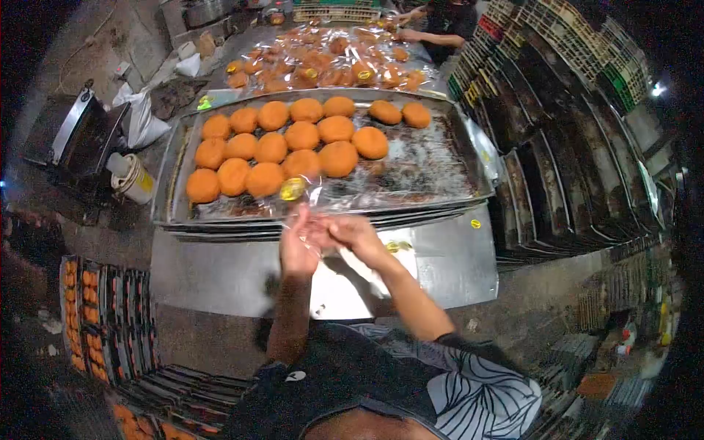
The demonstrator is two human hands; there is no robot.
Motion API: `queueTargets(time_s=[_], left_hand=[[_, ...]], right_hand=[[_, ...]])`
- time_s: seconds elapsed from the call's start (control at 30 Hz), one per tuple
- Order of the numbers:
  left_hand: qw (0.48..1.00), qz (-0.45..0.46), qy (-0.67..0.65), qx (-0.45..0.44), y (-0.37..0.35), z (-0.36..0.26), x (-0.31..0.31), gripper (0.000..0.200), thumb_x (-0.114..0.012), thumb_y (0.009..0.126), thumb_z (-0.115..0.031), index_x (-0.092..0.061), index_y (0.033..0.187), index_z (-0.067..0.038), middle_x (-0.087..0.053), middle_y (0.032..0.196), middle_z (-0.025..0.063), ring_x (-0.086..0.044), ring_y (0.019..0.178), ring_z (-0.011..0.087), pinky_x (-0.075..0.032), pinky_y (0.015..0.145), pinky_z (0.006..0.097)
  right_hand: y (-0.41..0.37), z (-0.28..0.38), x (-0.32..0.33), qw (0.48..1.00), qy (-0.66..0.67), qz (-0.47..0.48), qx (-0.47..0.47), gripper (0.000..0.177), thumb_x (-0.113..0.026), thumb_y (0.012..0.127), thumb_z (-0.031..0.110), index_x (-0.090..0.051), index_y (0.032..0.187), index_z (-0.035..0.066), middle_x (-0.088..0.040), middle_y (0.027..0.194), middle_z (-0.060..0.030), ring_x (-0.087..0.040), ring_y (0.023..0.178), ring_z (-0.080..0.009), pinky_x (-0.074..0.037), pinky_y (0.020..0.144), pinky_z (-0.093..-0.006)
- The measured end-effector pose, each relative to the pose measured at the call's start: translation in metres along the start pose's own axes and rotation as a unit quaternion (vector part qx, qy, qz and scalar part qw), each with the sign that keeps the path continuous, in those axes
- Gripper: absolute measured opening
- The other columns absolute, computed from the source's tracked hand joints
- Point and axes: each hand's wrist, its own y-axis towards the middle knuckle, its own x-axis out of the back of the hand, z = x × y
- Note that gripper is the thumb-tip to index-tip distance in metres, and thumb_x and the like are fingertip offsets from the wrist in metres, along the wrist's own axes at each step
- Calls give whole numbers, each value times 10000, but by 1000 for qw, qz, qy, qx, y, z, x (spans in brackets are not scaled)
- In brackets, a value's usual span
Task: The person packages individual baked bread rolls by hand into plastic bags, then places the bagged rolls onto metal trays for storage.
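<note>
In front of my chest, both hands are at a clear plastic bag [317,196] with a round yellow label [292,189]. My left hand [298,246] is closed on the bag's near end, and my right hand [354,238] pinches the same end from the right, its fingers slightly blurred. The upper part of the bag overlaps the front rim of a metal baking tray [411,204] and a bun in its front row. Round orange-brown buns [272,147] sit in rows over the tray's left and middle. Two more buns [401,114] lie at the back right.
The tray tops a stack on a steel table [213,268], where a yellow sticker [475,224] lies. Behind are many bagged buns [323,59] and a co-worker's arm [429,37]. Racked dark trays [572,176] stand right. A white bucket [136,182] and bun-filled racks [92,315] are left.
</note>
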Motion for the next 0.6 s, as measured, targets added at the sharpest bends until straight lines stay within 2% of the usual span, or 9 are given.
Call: queueTargets(time_s=[0.03, 0.1, 0.17, 0.23, 0.3, 0.37, 0.43, 0.57, 0.6], left_hand=[[986, -69, -81, -126, 4, -14, 16, 210, -454, 855, -181, -469, 1018, -49, -557, 820, 82, -557, 828, 196, -457, 751, 392], [972, -69, -32, -224, -3, -57, 39, 272, -456, 852, -199, -446, 1074, -42, -533, 911, 88, -526, 909, 217, -436, 781, 426], [949, -193, -81, -235, -11, -88, 24, 377, -439, 856, -236, -378, 1168, -32, -476, 1041, 109, -458, 1035, 252, -387, 852, 480], [951, -183, -71, -239, -17, -105, 31, 490, -408, 852, -234, -243, 1264, -27, -392, 1153, 129, -385, 1118, 288, -322, 921, 511], [938, -164, -111, -285, -16, -116, 35, 558, -390, 831, -217, -145, 1294, -26, -364, 1187, 139, -378, 1126, 309, -292, 945, 529], [928, -173, -148, -295, -10, -117, 36, 531, -389, 803, -173, -176, 1268, -28, -378, 1192, 157, -377, 1126, 336, -277, 937, 570], [922, -183, -138, -311, 1, -102, 26, 585, -372, 820, -193, -88, 1306, -34, -302, 1258, 151, -353, 1148, 333, -312, 928, 539], [951, -57, 34, -302, 9, -35, -24, 530, -364, 833, -140, -132, 1302, -53, -332, 1278, 179, -374, 1137, 334, -310, 952, 454], [981, -7, -13, -193, 8, -30, -23, 509, -353, 840, -164, -158, 1297, -56, -336, 1278, 175, -376, 1136, 323, -304, 953, 448]], right_hand=[[23, 11, 11, 938, -341, 1, 54, 475, -506, 791, 172, -366, 1237, 87, -491, 1135, -183, -500, 1003, -311, -395, 861, -425], [78, 40, 28, 799, -549, -78, 234, 541, -585, 739, 162, -371, 1231, 97, -431, 1169, -234, -459, 1050, -324, -404, 847, -416], [136, 9, 68, 648, -759, -23, 56, 580, -597, 719, 223, -363, 1246, 153, -403, 1199, -221, -430, 1062, -351, -365, 890, -411], [147, -2, 82, 647, -754, -8, 116, 472, -536, 760, 266, -425, 1201, 140, -476, 1118, -203, -440, 1023, -359, -357, 870, -439], [142, -10, 68, 726, -678, -92, 69, 433, -556, 751, 278, -473, 1141, 108, -484, 1119, -182, -460, 993, -340, -364, 847, -430], [92, 13, 18, 882, -357, -246, 183, 412, -610, 709, 245, -519, 1073, 76, -517, 1083, -147, -480, 956, -301, -371, 800, -381], [43, 40, -44, 690, -552, -240, 402, 635, -682, 626, 198, -439, 1189, 36, -531, 1073, -130, -483, 935, -262, -376, 769, -343], [17, 57, -67, 733, -526, -248, 353, 812, -736, 487, 170, -402, 1203, -18, -572, 1002, -86, -495, 853, -245, -388, 719, -300], [4, 53, -62, 725, -515, -280, 361, 828, -733, 479, 164, -389, 1205, -37, -582, 976, -81, -504, 821, -244, -400, 711, -307]])
